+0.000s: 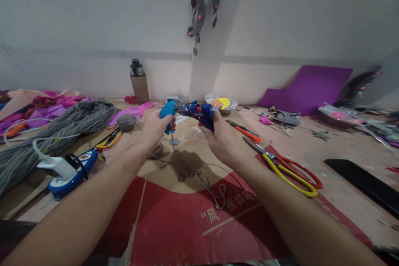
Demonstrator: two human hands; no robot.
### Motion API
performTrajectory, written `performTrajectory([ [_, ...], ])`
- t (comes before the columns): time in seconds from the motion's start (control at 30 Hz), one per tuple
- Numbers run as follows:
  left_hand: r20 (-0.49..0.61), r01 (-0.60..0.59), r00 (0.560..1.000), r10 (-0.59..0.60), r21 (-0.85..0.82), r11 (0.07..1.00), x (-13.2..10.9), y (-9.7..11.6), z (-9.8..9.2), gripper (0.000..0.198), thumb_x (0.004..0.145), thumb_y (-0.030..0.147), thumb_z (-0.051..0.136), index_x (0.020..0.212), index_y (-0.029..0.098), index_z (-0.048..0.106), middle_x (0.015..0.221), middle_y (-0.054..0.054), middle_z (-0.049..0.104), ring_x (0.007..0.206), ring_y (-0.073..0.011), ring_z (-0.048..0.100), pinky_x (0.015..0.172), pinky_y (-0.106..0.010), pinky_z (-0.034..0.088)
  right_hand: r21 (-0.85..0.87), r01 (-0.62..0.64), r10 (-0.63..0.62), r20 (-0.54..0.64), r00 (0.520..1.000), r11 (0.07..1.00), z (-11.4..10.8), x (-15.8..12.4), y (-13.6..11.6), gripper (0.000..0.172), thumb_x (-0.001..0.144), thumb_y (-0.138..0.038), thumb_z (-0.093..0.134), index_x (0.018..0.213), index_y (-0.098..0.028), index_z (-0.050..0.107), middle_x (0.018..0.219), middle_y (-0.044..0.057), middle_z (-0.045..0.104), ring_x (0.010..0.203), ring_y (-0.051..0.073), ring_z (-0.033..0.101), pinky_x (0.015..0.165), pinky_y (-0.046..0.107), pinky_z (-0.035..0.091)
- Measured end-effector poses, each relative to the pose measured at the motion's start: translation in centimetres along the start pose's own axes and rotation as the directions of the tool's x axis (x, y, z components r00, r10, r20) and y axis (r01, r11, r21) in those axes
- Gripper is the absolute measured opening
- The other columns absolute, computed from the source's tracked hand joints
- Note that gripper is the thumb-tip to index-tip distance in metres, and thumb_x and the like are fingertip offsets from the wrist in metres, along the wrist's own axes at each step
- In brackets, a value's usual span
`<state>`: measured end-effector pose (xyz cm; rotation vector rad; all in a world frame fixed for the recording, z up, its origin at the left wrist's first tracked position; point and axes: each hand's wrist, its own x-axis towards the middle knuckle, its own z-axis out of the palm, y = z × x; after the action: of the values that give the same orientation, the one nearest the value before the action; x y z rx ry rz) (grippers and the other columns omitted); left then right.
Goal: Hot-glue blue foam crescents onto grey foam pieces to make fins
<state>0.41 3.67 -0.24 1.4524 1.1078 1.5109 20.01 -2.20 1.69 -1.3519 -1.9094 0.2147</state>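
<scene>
Your left hand (158,126) is pinched closed, thumb in front, on a curved blue piece (166,110), held up above the middle of the worktop (346,147). Your right hand (222,134) is wrapped around the handle of a dark blue glue gun (204,113), whose front end points left toward the piece. The two meet or nearly meet; you cannot tell from here whether the tip touches. Your hands cast a shadow on the red and tan cardboard (174,226) below, where a loose grey cord (215,194) lies in loops.

Just beyond your right forearm, you have scissors (274,157) with red and yellow handles, blades partly under a neighbouring orange-handled cutter's end, or just beside it. A long black object (364,183) lies farther right. By your left forearm sits a blue and white power strip (75,172) with a white plug (62,166) in it; a yellow-handled cutter (109,139), a grey yarn ball (126,122) and a large grey skein (84,118) are near. At the back, a bottle (139,85) stands upright against the white wall (93,29), and a purple sheet (308,89) leans at the right.
</scene>
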Motion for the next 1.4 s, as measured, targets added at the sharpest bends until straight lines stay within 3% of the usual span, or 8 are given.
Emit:
performTrajectory([
  [0.67,0.006,-0.021,1.000,0.020,0.096,0.995,-0.2,0.1,0.0,0.008,0.069,0.023,0.059,0.072,0.015,0.059,0.059,-0.002,0.060,0.049,-0.0128,0.056,0.046,-0.023,0.042,0.044,0.016,-0.014,-0.047,0.999,0.999,0.0,0.2,0.3,0.036,0.090,-0.025,0.047,0.125,-0.018,0.047,0.106,0.014,0.067,0.094,0.028,0.064,0.079,0.040,0.049],
  [1.1,0.023,-0.017,1.000,0.015,0.123,0.992,-0.4,0.1,0.1,0.009,0.069,0.023,0.060,0.075,0.016,0.060,0.060,-0.001,0.061,0.050,-0.0138,0.058,0.047,-0.023,0.044,0.026,0.004,-0.002,-0.088,0.996,1.000,-0.1,0.4,1.0,0.027,0.089,-0.024,0.047,0.115,-0.019,0.049,0.093,0.011,0.065,0.079,0.025,0.061,0.067,0.036,0.046],
  [1.4,0.028,-0.016,1.000,0.013,0.103,0.995,-0.5,0.5,0.3,0.008,0.068,0.023,0.061,0.070,0.016,0.060,0.057,-0.001,0.060,0.048,-0.0128,0.056,0.046,-0.022,0.042,0.052,0.009,-0.003,-0.112,0.994,0.999,-0.1,0.5,1.2,0.029,0.089,-0.026,0.047,0.118,-0.021,0.046,0.101,0.011,0.063,0.092,0.028,0.061,0.082,0.044,0.048],
])
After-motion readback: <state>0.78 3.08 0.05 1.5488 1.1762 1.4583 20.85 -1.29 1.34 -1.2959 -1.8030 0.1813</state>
